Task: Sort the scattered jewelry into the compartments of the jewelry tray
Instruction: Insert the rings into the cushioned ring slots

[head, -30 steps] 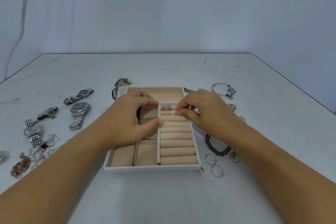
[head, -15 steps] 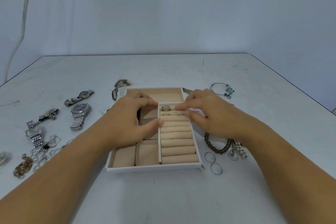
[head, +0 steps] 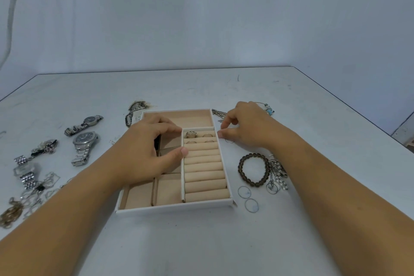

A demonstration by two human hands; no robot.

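The white jewelry tray (head: pixel 174 208) with beige compartments lies mid-table. Several rings (head: pixel 191 134) sit in the two farthest slots of its ring rolls (head: pixel 205 177) on the right side. My left hand (head: pixel 147 150) rests on the tray's middle, its curled fingers on the dividers and its thumb against the ring section's left wall. My right hand (head: pixel 244 129) hovers just off the tray's right rim, thumb and forefinger slightly apart with nothing between them. A thin ring (head: pixel 229 140) lies on the table right under those fingertips.
Left of the tray lie two watches (head: pixel 86 142), a square-faced watch (head: pixel 23 169) and tangled chains (head: pixel 33 197). To the right are a dark bead bracelet (head: pixel 254 172), a silver cluster (head: pixel 277 175) and two hoops (head: pixel 244 192). A charm bangle (head: pixel 268 110) and a necklace (head: pixel 135 107) lie behind.
My right hand left the ring rolls, where it was setting a ring, and moved right off the tray to the table. One more ring now shows in the slots. My left hand stayed.
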